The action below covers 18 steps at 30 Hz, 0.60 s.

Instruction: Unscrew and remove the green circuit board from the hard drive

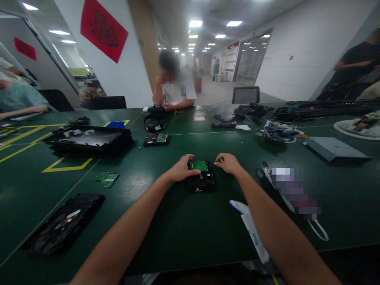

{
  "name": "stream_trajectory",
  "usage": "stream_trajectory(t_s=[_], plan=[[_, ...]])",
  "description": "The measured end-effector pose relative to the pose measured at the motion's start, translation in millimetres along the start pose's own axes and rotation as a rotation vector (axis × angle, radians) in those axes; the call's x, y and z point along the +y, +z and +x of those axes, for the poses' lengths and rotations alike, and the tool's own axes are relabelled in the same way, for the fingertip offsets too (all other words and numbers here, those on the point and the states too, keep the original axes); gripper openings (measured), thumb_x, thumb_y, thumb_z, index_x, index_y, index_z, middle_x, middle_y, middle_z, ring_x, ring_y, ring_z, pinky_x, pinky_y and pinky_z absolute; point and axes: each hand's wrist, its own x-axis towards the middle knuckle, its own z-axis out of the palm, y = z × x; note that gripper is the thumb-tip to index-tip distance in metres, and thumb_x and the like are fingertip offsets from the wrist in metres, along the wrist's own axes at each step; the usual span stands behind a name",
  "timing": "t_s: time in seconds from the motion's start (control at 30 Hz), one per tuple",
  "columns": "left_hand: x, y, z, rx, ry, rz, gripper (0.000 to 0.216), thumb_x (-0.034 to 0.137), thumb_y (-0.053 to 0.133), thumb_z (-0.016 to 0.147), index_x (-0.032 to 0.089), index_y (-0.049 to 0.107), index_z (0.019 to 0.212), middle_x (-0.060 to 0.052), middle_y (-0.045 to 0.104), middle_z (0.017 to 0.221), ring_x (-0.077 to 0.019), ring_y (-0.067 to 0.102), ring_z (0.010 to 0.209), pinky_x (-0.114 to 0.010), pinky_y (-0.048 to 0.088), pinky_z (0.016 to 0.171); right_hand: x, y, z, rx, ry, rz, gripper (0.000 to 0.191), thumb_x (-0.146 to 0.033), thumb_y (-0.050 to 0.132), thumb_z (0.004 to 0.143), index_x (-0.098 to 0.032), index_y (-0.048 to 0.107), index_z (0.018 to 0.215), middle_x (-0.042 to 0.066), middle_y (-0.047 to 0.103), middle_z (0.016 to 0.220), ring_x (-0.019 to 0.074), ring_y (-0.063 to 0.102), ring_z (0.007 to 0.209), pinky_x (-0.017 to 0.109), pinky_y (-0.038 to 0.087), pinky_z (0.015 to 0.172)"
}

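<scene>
Drive (202, 183) w/ green board (199, 165) sits ctr frame on tabletop (208, 241); L hand (181, 169)'s fingers part-spread, gripping its left side, thumb on top. R hand (230, 163)'s fingers pinch yellow-black handle (221, 159), prob. screwdriver, just right. Best: brace drive flat, handle upright, press evenly.

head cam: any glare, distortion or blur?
Head view: ceiling lights blown out, pale glare on the far side of the green table; head view: white pillar leans, suggesting wide-angle distortion; head view: hard drive looks soft, fine markings unreadable.
</scene>
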Motion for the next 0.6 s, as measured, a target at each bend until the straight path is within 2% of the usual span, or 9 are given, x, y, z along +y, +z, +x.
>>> stream_trajectory(t_s=[0.17,0.47,0.6], plan=[[-7.4,1.1,1.2,-0.027,-0.009,-0.100,0.085,0.049,0.081,0.075,0.023,0.043,0.147,-0.016,0.049,0.146,-0.0141,0.061,0.075,-0.033,0.054,0.069,1.7,-1.8,0.7,0.003,-0.022,-0.014,0.010,-0.032,0.072,0.087,-0.024,0.074,0.092,0.003,0.074,0.104,0.0194,0.066,0.098,0.028,0.045,0.083],[-11.5,2.0,1.2,-0.029,0.015,-0.130,0.079,0.046,0.081,0.076,0.023,0.048,0.144,-0.014,0.053,0.143,-0.0105,0.057,0.069,-0.029,0.049,0.062,2.7,-5.8,-0.5,0.009,0.058,-0.072,0.015,-0.035,0.070,0.089,-0.023,0.073,0.097,0.006,0.074,0.108,0.0208,0.066,0.099,0.028,0.046,0.083],[-10.1,2.2,2.2,-0.051,-0.011,-0.145,0.081,0.046,0.082,0.075,0.024,0.048,0.145,-0.014,0.053,0.144,-0.0117,0.058,0.071,-0.030,0.051,0.064,3.2,-8.6,-1.0,-0.010,0.059,-0.062,0.016,-0.035,0.069,0.089,-0.023,0.073,0.099,0.006,0.074,0.109,0.0204,0.066,0.099,0.028,0.046,0.084]])
